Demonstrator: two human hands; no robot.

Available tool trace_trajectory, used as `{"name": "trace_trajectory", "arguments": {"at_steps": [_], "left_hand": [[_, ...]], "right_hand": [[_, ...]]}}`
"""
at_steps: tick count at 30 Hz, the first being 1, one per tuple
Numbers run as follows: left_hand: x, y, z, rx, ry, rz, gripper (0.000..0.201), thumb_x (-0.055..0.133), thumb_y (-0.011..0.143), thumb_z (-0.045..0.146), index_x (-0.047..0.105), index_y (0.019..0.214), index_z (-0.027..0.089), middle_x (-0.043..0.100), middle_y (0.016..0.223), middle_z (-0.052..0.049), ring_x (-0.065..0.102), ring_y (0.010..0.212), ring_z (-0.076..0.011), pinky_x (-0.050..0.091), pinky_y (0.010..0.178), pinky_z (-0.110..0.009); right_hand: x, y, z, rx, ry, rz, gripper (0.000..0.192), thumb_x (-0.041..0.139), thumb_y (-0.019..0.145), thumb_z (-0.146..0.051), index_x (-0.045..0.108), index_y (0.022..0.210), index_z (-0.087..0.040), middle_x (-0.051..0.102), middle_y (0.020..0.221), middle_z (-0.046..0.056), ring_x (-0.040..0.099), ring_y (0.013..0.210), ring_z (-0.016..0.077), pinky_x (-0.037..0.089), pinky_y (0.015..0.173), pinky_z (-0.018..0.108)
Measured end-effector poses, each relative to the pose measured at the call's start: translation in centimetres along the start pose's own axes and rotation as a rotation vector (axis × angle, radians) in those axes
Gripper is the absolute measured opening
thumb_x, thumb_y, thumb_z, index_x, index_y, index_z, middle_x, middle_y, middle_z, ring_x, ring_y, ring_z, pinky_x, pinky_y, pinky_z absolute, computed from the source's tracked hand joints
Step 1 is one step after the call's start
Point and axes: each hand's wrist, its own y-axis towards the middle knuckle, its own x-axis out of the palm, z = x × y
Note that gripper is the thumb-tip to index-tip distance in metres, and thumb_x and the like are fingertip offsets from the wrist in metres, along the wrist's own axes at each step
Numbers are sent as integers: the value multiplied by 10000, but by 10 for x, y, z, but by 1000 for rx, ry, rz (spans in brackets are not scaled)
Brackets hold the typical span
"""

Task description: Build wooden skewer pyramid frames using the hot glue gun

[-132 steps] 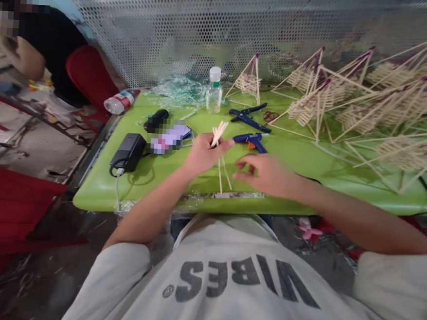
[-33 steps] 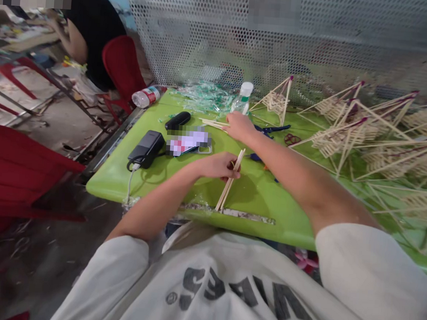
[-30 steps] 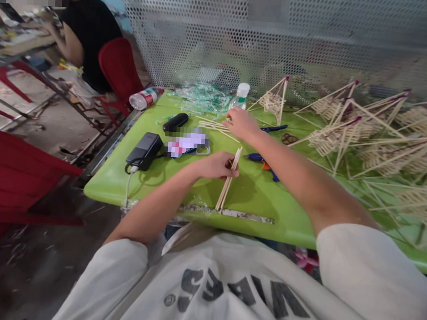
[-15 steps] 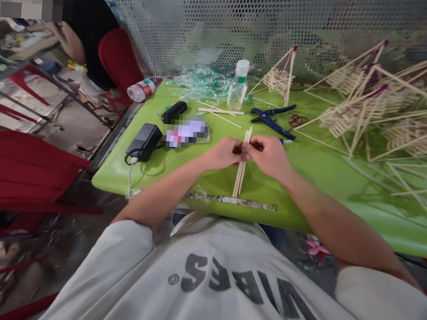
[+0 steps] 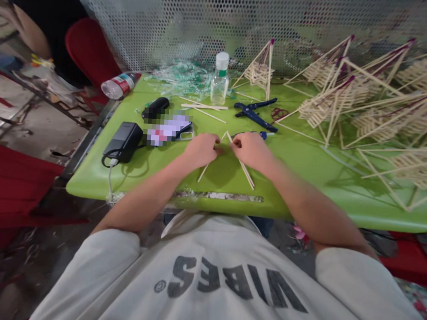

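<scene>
Both my hands work over the near middle of a lime green table (image 5: pixel 301 161). My left hand (image 5: pixel 199 149) pinches thin wooden sticks (image 5: pixel 204 170) that slant down to the left. My right hand (image 5: pixel 249 149) grips other wooden sticks (image 5: pixel 247 172) that slant down to the right. The two sets meet at their tops between my hands, forming an upside-down V. A blue glue gun (image 5: pixel 259 133) lies just behind my right hand, mostly hidden.
Loose sticks (image 5: pixel 202 108), blue pliers (image 5: pixel 255 114), a clear bottle (image 5: pixel 219 80), a phone (image 5: pixel 169 130), a black adapter (image 5: pixel 123 141) and a lying water bottle (image 5: pixel 118 86) sit behind. Finished stick frames (image 5: pixel 367 102) crowd the right. A perforated screen backs the table. Another person sits far left.
My right hand came back from the loose sticks at the rear and joined my left. The bundle, held parallel half a second ago, is now spread apart into a V.
</scene>
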Motion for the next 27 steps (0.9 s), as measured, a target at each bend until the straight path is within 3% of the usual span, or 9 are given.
{"name": "trace_trajectory", "arguments": {"at_steps": [5,12,19,27], "left_hand": [[1,-5,0,-8,23,6,331,816,1028,287,852,1331,159,863,1031,-183,796,996,-381,577,923,-455],[-2,-9,-4,16,57,1,304,739,1029,236,850,1304,167,873,1061,-173,788,953,-336,562,868,-412],[-4,-10,-2,24,31,-22,220,788,990,208,858,1197,184,871,1037,-160,785,933,-329,558,874,-407],[-5,-14,1,25,42,-27,216,769,1018,191,861,1212,167,867,1029,-160,786,935,-328,549,861,-406]], "right_hand": [[12,-2,-3,14,-106,-36,242,716,1128,-246,856,954,-152,857,1009,197,749,880,299,519,842,409],[17,-3,-5,50,-153,-43,251,672,1171,-286,864,1102,-140,863,1065,195,787,946,317,546,853,404],[20,-3,-13,73,-199,-22,315,578,1202,-271,851,1168,-117,852,1193,254,810,1042,370,568,913,442],[10,-19,-4,89,-200,-51,281,660,1150,-261,855,979,-151,836,969,202,794,896,332,595,860,440]]}}
